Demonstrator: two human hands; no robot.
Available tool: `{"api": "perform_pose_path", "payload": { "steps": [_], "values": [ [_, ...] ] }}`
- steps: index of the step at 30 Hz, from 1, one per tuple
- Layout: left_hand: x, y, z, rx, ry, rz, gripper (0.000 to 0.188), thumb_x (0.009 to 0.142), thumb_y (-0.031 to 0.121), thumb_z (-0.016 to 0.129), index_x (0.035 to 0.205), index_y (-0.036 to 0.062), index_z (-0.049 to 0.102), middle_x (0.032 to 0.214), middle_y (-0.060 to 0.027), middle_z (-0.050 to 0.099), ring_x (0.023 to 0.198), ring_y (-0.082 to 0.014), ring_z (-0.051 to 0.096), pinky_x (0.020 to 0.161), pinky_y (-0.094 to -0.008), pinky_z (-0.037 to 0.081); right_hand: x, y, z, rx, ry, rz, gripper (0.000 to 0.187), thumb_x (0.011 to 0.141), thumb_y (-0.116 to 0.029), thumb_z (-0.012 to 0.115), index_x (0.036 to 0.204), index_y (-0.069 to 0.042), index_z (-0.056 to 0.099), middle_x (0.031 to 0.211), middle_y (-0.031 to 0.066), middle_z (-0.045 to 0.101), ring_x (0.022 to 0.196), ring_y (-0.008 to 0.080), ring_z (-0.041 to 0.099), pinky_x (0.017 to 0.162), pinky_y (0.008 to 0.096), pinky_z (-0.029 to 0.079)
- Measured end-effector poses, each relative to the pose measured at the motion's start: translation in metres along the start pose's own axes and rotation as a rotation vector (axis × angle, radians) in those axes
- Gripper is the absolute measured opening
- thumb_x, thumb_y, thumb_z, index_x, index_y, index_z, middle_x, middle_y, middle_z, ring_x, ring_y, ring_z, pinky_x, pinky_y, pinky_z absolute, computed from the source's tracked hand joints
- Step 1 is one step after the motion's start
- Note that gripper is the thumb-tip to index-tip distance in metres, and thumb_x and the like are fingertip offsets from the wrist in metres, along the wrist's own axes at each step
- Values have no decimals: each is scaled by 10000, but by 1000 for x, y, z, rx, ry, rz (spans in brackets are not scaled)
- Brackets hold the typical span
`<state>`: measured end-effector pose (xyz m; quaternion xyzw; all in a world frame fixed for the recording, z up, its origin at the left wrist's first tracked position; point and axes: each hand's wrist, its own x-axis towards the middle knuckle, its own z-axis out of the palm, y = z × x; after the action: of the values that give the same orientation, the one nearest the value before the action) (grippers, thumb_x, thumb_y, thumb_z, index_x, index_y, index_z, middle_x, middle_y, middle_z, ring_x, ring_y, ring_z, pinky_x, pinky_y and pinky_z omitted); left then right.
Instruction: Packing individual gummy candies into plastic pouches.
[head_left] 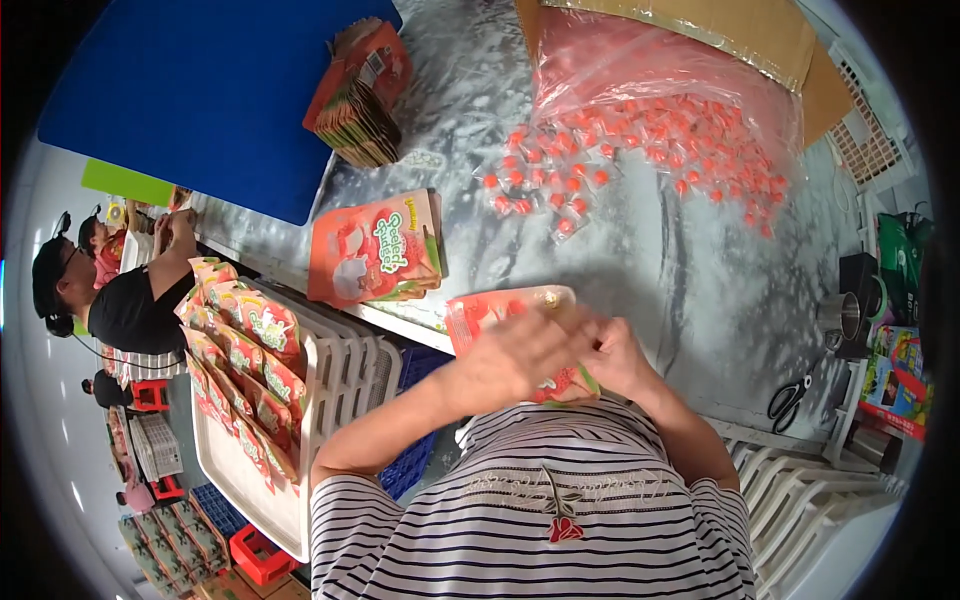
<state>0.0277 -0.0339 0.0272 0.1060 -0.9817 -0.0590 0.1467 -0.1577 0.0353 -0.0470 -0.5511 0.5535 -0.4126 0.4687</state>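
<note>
I hold a red printed pouch (500,308) close to my chest with both hands. My left hand (512,358) covers its middle, fingers wrapped over the front. My right hand (612,352) pinches the pouch's right side near its top edge. Much of the pouch is hidden behind my fingers. Just beyond it on the grey marbled table (690,270) lies a small flat stack of the same red pouches (375,248). Farther off, many small red wrapped candies (640,150) spill from a large clear plastic bag (660,70).
A white tray (300,430) at my left holds several filled pouches standing in rows. A tilted stack of pouches (360,95) rests by a blue board (210,90). Scissors (790,398) and metal cups (845,315) sit at the right. Another person (120,290) works at the far left.
</note>
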Motion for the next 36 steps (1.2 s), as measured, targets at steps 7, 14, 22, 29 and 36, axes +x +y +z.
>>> {"api": "perform_pose_path", "payload": {
  "steps": [7,14,22,29,36],
  "values": [
    [-5,9,2,17,-31,86,611,692,226,631,1225,-63,553,1284,-179,506,1085,-295,555,794,-347,526,-9,-15,0,109,-128,43,176,776,-55,666,937,12,642,760,142,676,684,100,629,625,292,502],
    [-8,14,-11,-20,19,80,532,701,132,606,1189,-78,569,1273,-183,489,1041,-280,577,799,-340,528,-6,-25,-3,151,-228,-19,174,796,-97,664,910,32,634,740,148,669,678,117,627,609,297,494],
    [0,12,-32,-106,-160,20,420,750,74,602,1130,-102,570,1206,-185,471,998,-293,576,786,-351,544,-4,-23,2,94,-233,-120,232,809,-171,703,862,40,624,668,163,612,615,96,578,558,307,464],
    [-3,5,-27,-189,-137,-19,294,778,4,559,1058,-84,560,1213,-194,449,978,-290,607,765,-339,567,-11,-12,4,211,-288,-66,266,877,-225,682,810,19,600,606,55,539,563,68,462,507,274,397],
    [-10,1,-26,-274,-144,-62,333,754,33,593,1042,-128,546,1220,-233,448,993,-331,577,715,-356,561,-8,-14,1,434,-324,57,319,950,-281,590,807,5,578,657,-13,502,631,48,431,524,262,364]
  ]
}}
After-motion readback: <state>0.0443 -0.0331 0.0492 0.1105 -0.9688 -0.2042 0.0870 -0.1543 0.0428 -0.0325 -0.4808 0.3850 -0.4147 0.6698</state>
